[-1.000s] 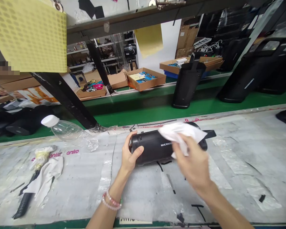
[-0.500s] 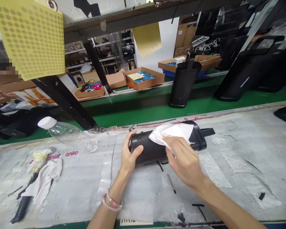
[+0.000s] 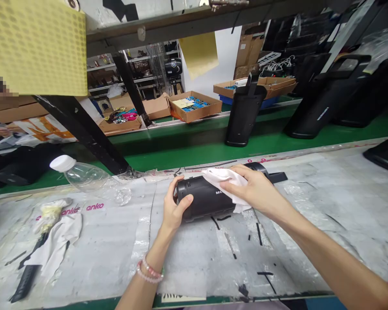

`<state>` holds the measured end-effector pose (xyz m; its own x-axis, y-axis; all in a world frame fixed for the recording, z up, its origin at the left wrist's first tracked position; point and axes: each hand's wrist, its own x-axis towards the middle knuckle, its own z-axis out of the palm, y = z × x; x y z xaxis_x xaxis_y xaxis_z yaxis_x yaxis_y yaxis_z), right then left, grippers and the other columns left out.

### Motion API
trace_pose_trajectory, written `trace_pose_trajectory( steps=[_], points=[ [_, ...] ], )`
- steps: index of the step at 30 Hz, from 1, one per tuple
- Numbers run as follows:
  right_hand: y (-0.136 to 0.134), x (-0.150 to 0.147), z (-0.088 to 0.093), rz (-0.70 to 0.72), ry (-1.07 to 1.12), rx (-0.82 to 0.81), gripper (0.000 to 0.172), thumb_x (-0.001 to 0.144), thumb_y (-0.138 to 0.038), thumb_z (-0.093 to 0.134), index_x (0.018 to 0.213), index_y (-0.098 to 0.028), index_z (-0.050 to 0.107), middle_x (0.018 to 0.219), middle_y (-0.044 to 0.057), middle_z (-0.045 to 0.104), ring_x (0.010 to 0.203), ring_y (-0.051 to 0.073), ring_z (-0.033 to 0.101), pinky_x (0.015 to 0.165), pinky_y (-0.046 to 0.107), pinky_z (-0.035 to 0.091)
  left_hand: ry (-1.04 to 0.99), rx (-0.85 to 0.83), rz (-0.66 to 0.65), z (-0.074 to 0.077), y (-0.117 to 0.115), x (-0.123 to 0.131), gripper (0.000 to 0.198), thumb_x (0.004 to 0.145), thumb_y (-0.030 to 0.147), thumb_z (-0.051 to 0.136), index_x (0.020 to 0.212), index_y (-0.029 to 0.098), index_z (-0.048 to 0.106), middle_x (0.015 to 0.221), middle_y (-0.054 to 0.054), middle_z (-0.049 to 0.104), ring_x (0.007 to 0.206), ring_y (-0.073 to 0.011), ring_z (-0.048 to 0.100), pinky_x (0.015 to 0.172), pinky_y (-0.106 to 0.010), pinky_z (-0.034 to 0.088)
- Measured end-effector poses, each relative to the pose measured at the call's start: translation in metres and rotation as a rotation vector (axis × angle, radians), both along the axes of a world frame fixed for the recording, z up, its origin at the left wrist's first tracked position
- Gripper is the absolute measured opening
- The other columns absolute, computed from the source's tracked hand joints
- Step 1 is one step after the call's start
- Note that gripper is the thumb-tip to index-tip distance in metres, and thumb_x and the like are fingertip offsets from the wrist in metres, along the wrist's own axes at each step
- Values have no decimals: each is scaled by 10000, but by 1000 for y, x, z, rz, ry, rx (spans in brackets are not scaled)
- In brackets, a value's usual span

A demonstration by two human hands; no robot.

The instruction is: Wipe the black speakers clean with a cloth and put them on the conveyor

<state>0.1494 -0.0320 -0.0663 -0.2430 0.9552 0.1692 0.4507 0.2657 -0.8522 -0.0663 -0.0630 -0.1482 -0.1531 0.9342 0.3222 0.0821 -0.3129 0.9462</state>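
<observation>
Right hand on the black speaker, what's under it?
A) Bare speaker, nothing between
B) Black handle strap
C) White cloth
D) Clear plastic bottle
C. The right hand presses a white cloth against the top of the black cylindrical speaker, while the left hand grips the speaker's end.

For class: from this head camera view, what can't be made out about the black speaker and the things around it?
Head view:
- Full label on the black speaker: white cloth and right hand cover it.
- Black-handled tool's upper part: white rag hides it.
- Co-worker's hand: mostly cut off by the left edge.
</observation>
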Motion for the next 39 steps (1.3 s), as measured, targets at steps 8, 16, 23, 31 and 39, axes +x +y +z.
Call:
trace_pose_trajectory(
  steps=[8, 16, 23, 31, 39],
  points=[
    [-2, -16, 11, 61, -384, 3, 120, 749, -159, 510, 815, -211, 595, 727, -11, 640, 668, 147, 566, 602, 233, 357, 16, 15, -5, -1, 0, 1, 563, 744, 463, 699, 1220, 201, 551, 1193, -78, 624, 1039, -260, 617, 807, -329, 508],
    [-3, -22, 13, 101, -447, -36, 64, 734, -168, 511, 774, -216, 497, 623, -27, 535, 560, 130, 465, 506, 225, 283, 30, 39, 4, -2, 0, 1, 564, 740, 474, 698, 1212, 202, 553, 1170, -78, 636, 1027, -267, 624, 820, -343, 509],
    [12, -2, 16, 23, -320, -67, 160, 806, -356, 556, 777, -201, 579, 699, -4, 602, 601, 141, 526, 528, 237, 352, 52, 40, 15, -1, -1, 0, 566, 736, 492, 698, 1199, 198, 561, 1144, -80, 647, 996, -262, 633, 806, -346, 515],
    [-6, -13, 13, 169, -136, -422, 156, 782, -281, 525, 927, -225, 539, 628, -57, 544, 399, 133, 533, 315, 223, 376, 44, 20, 3, -1, 0, 0, 579, 730, 497, 701, 1204, 199, 553, 1127, -74, 652, 986, -260, 635, 803, -347, 514],
    [-6, -15, 15, 54, -306, -330, 190, 787, -281, 540, 964, -215, 526, 467, -59, 520, 345, 143, 497, 328, 205, 312, 31, -16, 8, 1, 1, 0, 571, 734, 486, 700, 1207, 202, 555, 1142, -72, 649, 987, -261, 637, 801, -342, 515]
  ],
)
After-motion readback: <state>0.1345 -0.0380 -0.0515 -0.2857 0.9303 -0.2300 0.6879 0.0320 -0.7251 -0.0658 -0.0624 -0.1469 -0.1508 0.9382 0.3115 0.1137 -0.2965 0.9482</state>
